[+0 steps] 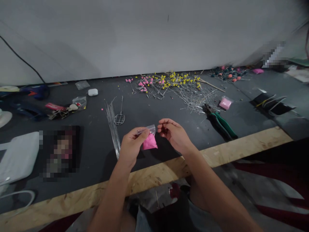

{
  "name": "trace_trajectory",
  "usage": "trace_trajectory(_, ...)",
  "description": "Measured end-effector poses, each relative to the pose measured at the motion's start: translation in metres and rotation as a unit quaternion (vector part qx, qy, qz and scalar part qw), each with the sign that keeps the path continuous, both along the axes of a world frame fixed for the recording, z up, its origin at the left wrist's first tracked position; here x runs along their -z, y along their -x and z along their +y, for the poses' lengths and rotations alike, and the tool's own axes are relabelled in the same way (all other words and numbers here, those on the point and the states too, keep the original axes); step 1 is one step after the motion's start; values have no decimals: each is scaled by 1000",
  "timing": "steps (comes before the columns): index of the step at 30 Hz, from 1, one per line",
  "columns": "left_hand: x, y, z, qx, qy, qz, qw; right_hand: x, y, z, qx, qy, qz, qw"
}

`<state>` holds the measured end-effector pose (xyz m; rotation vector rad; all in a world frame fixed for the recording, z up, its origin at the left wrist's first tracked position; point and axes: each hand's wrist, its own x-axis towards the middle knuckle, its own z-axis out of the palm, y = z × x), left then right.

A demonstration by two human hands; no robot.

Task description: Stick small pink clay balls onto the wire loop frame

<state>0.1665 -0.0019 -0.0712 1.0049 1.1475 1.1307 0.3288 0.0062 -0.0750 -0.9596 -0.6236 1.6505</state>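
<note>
Between the thumb and fingers of my left hand [132,141] is a small clear zip bag [150,141] with a bright pink, soft-looking mass inside. The bag hangs over the dark tabletop, its clear zip edge at the top. Just right of it, apart from the bag, my right hand [174,133] has its fingers curled in towards the thumb; anything between them is too small to make out. Left of my left hand lies a bundle of thin metal wires [111,124]. Beside the bundle is a wire piece with a round grid head [119,119].
Wire stems with yellow [177,79] and pink tips [145,83] lie by the wall. Green-handled pliers [220,124] and a lighter pink packet [225,102] sit to the right. A white earbud case [93,92] and keys [60,112] lie left. A wooden strip [156,175] edges the front.
</note>
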Motion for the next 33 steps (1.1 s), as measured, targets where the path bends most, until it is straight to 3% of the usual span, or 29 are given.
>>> trace_trajectory(4, -2, 0, -1, 1, -5, 10, 1000, -1, 3, -2, -1, -26, 4, 1000)
trace_trajectory(7, -2, 0, -1, 1, -5, 13, 1000, -3, 6, -7, -55, -85, -83, 991)
trace_trajectory(10, -3, 1, -1, 6, -6, 14, 1000, -4, 8, -11, -59, -123, -160, 978)
trace_trajectory(18, -4, 1, -2, 29, -14, 54, 998, -3, 9, -11, -47, -124, -170, 976)
trace_trajectory(33, 1, -7, -5, -3, -25, 84, 996, -3, 13, -13, -65, -142, -244, 957)
